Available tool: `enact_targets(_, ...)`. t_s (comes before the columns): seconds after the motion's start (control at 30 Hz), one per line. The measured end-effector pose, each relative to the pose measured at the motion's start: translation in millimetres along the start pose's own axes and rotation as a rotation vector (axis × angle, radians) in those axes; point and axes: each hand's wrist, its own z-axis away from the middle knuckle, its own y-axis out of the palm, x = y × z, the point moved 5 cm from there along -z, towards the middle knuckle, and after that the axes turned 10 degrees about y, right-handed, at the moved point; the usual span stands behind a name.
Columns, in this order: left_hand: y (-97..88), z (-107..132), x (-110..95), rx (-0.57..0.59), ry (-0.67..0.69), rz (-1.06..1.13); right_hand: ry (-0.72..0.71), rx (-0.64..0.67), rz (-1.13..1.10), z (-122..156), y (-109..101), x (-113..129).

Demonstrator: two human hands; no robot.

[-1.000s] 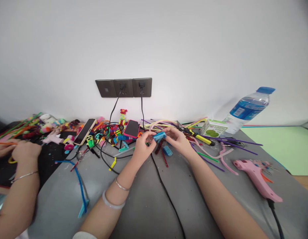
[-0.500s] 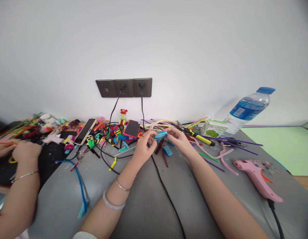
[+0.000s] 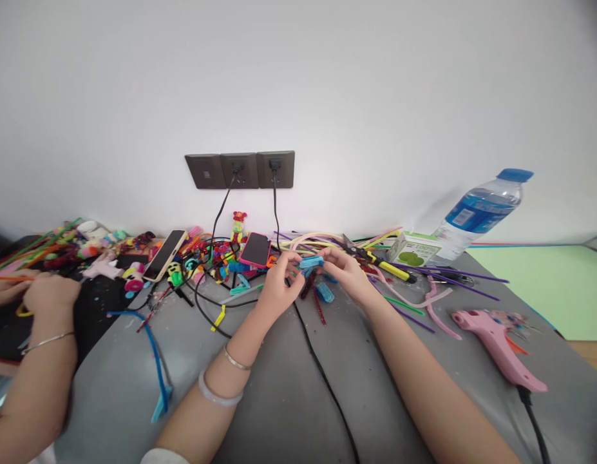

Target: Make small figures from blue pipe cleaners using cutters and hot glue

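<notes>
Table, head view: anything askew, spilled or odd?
The bottle leans rightward in the picture, though lens distortion may cause that. A black cord trails across the table past the left hand, looking untidy. No liquid spill shows.

A water bottle, a carton and two phones along the wall (image 3: 356, 96) side of a grey counter (image 3: 288, 374).
The blue-capped bottle (image 3: 486, 209) appears slanted to the right, just beside the green-and-white carton (image 3: 414, 249); farther right lies a pale green sheet (image 3: 544, 283). Toward the left, a cream-edged phone (image 3: 165, 256) and a pink-edged phone (image 3: 255, 250) show dark screens, with a small red-headed figure (image 3: 239, 224) upright between them. Above, a dark socket panel (image 3: 240, 171) holds two plugs with black cords (image 3: 275, 212).
</notes>
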Motion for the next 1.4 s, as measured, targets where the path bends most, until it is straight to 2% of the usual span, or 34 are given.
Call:
enact_targets(0.27,2.9,1.8,10.9,-0.048,-0.159,0.197,-0.001,0.036,-0.006,0.6,4.3,3.2)
enact_targets(0.47,3.2,1.7,16.3,-0.057,-0.236,0.221,-0.004,0.064,0.019,2.8,6.7,4.8)
enact_targets(1.4,-1.6,-0.8,18.1,-0.153,-0.203,0.300,-0.013,0.136,0.063,4.5,13.4,4.8)
